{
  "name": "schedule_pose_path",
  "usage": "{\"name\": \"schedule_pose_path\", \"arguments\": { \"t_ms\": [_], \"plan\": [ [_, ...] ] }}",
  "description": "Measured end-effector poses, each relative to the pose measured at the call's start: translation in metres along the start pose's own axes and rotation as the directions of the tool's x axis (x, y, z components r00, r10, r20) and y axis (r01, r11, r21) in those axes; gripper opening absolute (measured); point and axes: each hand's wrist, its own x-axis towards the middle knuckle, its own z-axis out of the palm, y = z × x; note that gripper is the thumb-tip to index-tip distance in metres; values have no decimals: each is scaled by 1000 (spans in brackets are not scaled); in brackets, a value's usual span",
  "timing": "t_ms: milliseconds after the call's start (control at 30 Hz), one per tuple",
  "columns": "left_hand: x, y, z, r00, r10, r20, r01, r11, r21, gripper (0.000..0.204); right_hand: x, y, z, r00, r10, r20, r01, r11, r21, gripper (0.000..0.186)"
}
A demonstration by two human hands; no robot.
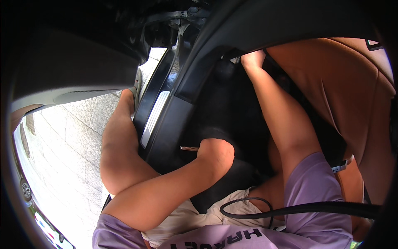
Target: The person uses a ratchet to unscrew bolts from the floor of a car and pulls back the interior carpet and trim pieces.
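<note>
Inside a car's doorway, my left hand (pixel 215 153) is closed around a thin copper-coloured rod (pixel 188 148) with a pale tip, which points left over the dark footwell floor (pixel 211 178). My right hand (pixel 253 60) reaches up beside the black trim panel (pixel 248 20), at its lower edge where a small pale piece shows. Its fingertips are hidden, so I cannot tell what they hold. A black metal-plated door sill (pixel 156 117) runs to the left of both hands.
My left leg (pixel 120 141) is outside, over pale stone paving (pixel 70 141). The open door (pixel 74 62) is at upper left, a brown leather seat (pixel 352 95) at right. A black strap (pixel 323 207) with a loop crosses my lap. Parked cars (pixel 25 189) show at far left.
</note>
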Motion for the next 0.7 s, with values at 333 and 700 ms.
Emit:
{"name": "schedule_pose_path", "arguments": {
  "t_ms": [333,700],
  "plan": [
    [1,0,2,1000,30,-4,-30,999,35,21,32,47,36,901,-414,132,410,910,56,13],
    [2,1,4,1000,28,-10,-27,998,58,23,29,45,10,794,-513,327,603,733,-314,23]
  ]
}}
